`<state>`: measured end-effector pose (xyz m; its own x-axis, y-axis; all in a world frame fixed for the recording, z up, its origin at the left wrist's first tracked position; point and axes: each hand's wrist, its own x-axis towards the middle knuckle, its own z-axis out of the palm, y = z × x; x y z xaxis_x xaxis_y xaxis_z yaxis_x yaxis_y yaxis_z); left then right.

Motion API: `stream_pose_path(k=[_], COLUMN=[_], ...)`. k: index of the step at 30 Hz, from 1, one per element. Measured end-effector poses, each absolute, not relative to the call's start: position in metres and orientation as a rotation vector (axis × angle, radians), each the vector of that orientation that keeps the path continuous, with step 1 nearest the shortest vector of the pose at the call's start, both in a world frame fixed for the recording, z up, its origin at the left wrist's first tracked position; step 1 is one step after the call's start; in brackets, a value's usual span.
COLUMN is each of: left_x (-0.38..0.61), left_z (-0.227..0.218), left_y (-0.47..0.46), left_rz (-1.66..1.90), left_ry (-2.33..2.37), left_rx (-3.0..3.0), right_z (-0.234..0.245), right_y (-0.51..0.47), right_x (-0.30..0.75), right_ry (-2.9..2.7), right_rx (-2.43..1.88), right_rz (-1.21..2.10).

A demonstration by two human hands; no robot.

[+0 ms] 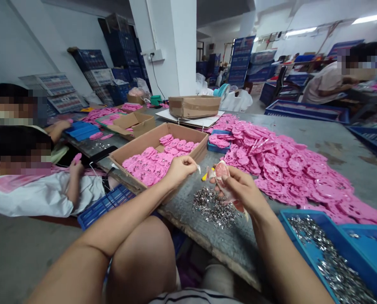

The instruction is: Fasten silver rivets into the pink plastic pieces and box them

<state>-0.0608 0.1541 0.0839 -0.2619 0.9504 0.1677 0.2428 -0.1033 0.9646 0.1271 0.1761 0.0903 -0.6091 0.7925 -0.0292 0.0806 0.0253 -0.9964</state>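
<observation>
My right hand is closed around a pomelo segment with pink flesh and whitish membrane hanging off it. Between the thumb and fingertips of my left hand is a small pale strip of membrane, held a little apart from the segment. Below both hands, a loose heap of small shiny metal pieces lies on the grey table. A small yellow thing shows behind the segment, partly hidden.
A cardboard box of pink flower-shaped pieces stands left. A large pile of pink pieces spreads right, beside a blue tray of metal bits. A small blue basket stands behind. Two people sit left; another person works far right.
</observation>
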Motion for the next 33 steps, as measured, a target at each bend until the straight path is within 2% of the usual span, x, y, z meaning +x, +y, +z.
stream_pose_path(k=[10,22,30,33], left_x=[-0.056,-0.049,-0.048,-0.044], left_z=[0.084,0.078,0.078,0.075], left_y=[0.153,0.156,0.16,0.158], left_rz=[1.245,1.288,1.233,1.243], left_ry=[0.958,0.929,1.037,1.038], left_rx=[0.922,0.822,0.657,0.846], right_z=[0.086,0.074,0.068,0.067], right_y=[0.182,0.188,0.193,0.193], right_x=[0.125,0.119,0.116,0.115], right_ry=[-1.539,-1.351,-1.38,-1.417], right_rx=[-0.86,-0.861,-0.907,-0.899], right_rz=[1.783,1.907,1.811,1.79])
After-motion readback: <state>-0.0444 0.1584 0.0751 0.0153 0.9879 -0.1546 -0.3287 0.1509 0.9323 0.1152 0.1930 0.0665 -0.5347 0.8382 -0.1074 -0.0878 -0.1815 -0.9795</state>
